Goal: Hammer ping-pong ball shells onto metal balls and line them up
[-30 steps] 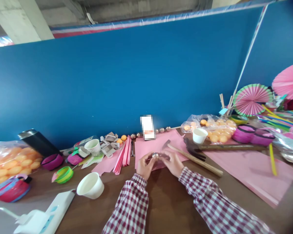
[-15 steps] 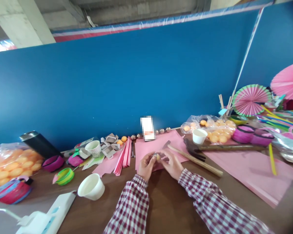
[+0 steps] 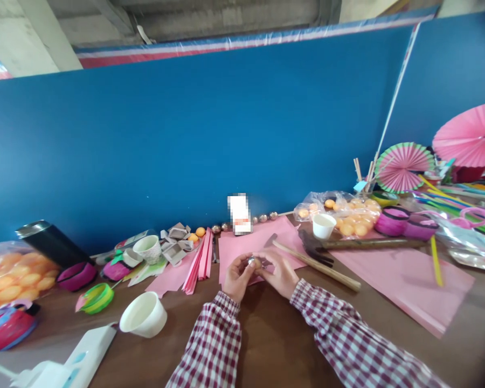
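Observation:
Between my hands, over the near edge of a pink paper sheet (image 3: 229,250), is a small shiny metallic ball (image 3: 254,262). The fingers and thumb of my left hand (image 3: 236,279) close around its left side. My right hand (image 3: 282,274) pinches it from the right; its fingertips partly cover the ball. Similar shiny balls (image 3: 273,215) stand in a row along the back of the table, on both sides of a small white upright item (image 3: 240,215) whose front is blurred. Just right of my right hand lies a thin hammer (image 3: 319,264) with a pale wooden handle.
A larger claw hammer (image 3: 372,244) and a white paper cup (image 3: 323,226) are to the right, by bagged orange balls (image 3: 353,221). On the left are another paper cup (image 3: 143,315), a power strip (image 3: 91,353) and a black flask (image 3: 54,242). A blue partition (image 3: 226,124) closes the back.
The view has turned slightly right, so the table items appear further left. Both hands stay at the ball, with only a small shift of the fingers.

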Demonstrator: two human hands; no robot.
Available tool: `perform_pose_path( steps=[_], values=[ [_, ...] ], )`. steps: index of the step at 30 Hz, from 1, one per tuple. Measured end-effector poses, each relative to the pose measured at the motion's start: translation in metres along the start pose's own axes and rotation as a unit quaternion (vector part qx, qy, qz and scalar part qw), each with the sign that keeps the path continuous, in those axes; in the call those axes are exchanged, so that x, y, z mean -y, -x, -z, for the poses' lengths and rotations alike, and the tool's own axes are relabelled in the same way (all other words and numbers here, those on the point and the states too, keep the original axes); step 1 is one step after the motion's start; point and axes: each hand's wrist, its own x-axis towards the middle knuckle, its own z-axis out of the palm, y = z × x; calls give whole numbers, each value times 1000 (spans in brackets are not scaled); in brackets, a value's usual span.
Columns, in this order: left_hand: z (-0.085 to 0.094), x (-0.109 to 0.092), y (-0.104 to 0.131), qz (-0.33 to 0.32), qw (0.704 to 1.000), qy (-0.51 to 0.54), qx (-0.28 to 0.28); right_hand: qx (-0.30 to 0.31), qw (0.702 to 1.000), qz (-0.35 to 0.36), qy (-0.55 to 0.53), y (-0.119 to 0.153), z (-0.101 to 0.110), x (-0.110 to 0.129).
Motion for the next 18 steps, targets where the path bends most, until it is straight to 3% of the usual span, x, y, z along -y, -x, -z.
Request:
perform_pose_path(
  steps=[7,11,18],
  values=[
    [4,-5,-3,46,991,109,-56,-71,981,-90,157,-5,28,-23],
    [6,-5,-5,46,987,135,-80,-23,966,-65,247,-3,34,-22],
    [5,-4,-5,41,984,154,-76,86,953,4,290,0,24,-7]
  ],
)
